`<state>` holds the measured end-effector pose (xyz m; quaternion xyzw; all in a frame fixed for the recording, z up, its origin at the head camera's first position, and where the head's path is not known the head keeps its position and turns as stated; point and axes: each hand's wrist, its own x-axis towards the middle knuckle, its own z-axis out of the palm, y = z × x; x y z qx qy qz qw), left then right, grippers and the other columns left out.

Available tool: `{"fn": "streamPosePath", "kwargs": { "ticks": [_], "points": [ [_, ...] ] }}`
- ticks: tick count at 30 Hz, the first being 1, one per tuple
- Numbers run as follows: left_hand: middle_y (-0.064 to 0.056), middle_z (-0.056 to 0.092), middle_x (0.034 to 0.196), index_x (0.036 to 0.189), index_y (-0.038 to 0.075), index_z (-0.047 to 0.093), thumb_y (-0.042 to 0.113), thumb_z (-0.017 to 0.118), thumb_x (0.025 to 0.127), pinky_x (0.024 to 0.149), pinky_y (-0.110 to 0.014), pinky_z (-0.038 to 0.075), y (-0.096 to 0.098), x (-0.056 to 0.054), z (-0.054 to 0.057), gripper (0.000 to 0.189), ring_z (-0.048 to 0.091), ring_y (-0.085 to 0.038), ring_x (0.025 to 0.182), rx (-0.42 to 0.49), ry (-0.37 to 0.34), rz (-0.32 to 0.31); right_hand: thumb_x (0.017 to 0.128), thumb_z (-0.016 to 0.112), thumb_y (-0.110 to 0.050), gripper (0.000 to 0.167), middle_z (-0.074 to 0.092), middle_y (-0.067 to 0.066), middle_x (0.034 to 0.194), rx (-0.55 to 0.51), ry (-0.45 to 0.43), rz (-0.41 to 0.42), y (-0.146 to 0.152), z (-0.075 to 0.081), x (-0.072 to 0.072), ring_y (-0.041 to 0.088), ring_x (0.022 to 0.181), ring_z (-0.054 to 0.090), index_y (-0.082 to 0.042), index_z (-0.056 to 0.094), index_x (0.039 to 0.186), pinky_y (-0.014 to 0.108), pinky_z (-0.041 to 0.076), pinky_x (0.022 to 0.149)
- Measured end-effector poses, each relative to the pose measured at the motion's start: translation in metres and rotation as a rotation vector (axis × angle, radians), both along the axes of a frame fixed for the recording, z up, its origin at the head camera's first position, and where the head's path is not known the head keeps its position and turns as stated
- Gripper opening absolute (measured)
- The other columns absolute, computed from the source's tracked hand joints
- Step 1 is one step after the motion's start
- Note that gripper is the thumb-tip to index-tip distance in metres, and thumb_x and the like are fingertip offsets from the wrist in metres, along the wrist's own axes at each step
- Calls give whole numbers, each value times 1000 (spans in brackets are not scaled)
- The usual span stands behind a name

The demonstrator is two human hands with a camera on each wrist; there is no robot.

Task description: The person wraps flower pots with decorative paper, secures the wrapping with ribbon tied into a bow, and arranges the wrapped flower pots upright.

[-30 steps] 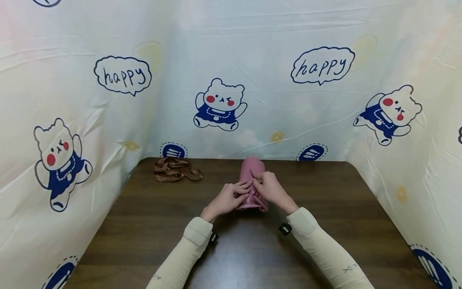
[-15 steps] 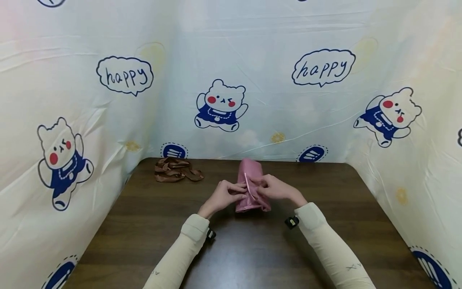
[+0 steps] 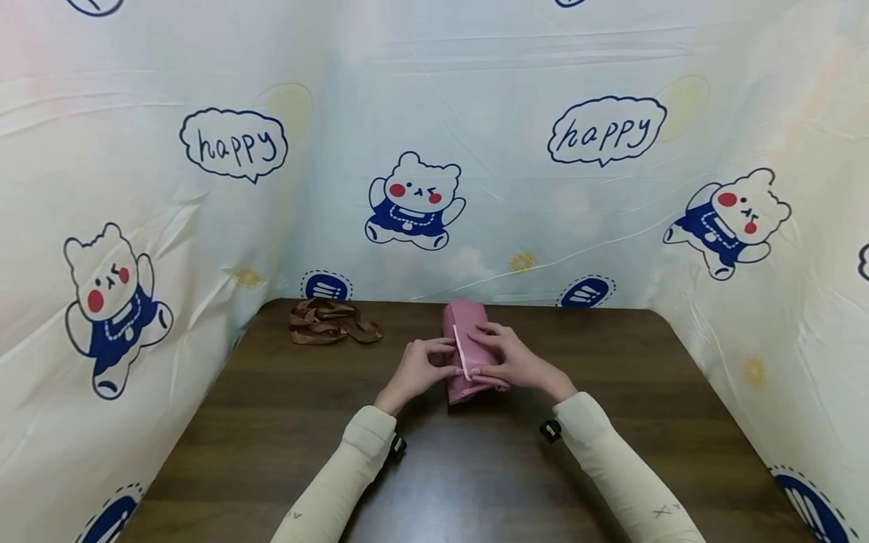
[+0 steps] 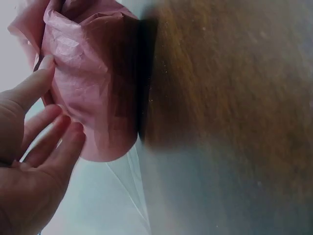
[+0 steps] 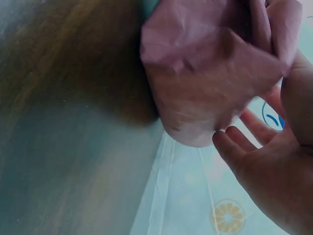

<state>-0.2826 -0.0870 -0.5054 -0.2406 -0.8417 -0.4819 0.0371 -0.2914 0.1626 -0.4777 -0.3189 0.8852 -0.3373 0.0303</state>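
Note:
A pink paper-wrapped cylinder [image 3: 465, 315] lies on the brown table, its long side pointing away from me. Its wrapping is creased and bunched at the near end, and a pale edge strip [image 3: 462, 353] runs along the top. My left hand [image 3: 417, 369] touches the paper's left side, thumb and fingertips spread beside that strip. From the right, my right hand [image 3: 523, 362] holds the loose pink flap [image 5: 244, 61] between thumb and fingers. In the left wrist view, the left thumb presses at a fold in the pink paper [image 4: 83, 63]. The flap partly hides the right thumb's tip.
A loose heap of brown ribbon [image 3: 329, 320] lies at the table's back left. Printed cloth [image 3: 414, 200] hangs behind and at both sides of the table [image 3: 468, 483].
The flap has come up and across the top, showing its pale edge. The cylinder's far end has shifted left. My right hand has drawn back slightly, then closed in on the flap.

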Motion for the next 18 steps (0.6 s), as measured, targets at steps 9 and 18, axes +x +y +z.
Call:
{"fn": "streamPosePath", "kwargs": {
  "ticks": [9,18],
  "points": [
    [-14,65,135,121,5,75,17,81,88,108,-45,47,3,2,5,36,57,-29,133,-47,-20,-27,93,75,-31,75,27,18,166,23,-17,34,0,4,2,41,149,29,-12,41,156,60,32,117],
    [-15,60,140,126,2,70,15,76,93,113,-49,41,5,2,8,36,49,-31,140,-84,-55,-69,96,70,-38,73,26,17,166,139,19,6,-4,4,7,41,150,26,-12,39,157,58,33,116]
  ]
}}
